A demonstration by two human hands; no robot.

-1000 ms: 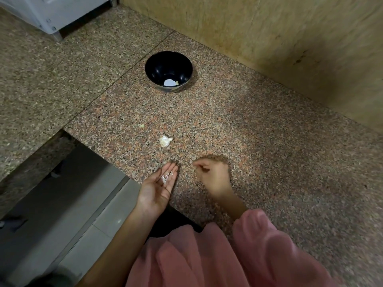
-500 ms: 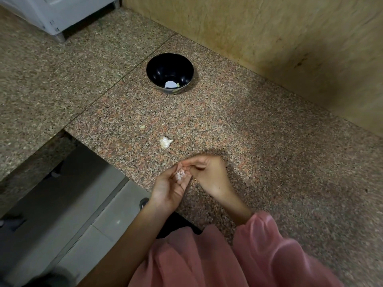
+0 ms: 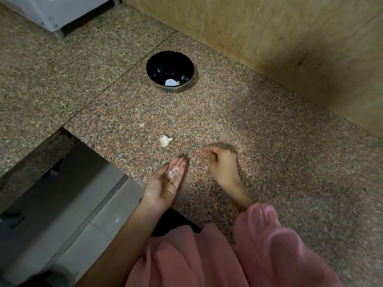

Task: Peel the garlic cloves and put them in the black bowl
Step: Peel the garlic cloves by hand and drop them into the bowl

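Note:
The black bowl [image 3: 149, 68] stands on the granite counter [image 3: 269, 162], far from me, with a white peeled clove [image 3: 170, 82] and a small pale bit inside. An unpeeled garlic clove [image 3: 165, 140] lies on the counter between the bowl and my hands. My left hand [image 3: 163, 185] is palm up with straight fingers, and a partly peeled clove [image 3: 173, 174] rests on them. My right hand [image 3: 222, 165] hovers just to the right, apart from the clove. Its fingers are loosely curled, and I see nothing held in them.
A tiny garlic scrap [image 3: 141, 125] lies left of the loose clove. A beige wall [image 3: 290, 48] closes off the back and right. A white appliance [image 3: 51, 13] stands at the far left. The counter edge [image 3: 99, 154] drops to the grey floor on my left.
Half a second ago both hands met at the clove, the right fingers picking at it. The right hand has since pulled away to the right, and the left hand has opened flat under the clove.

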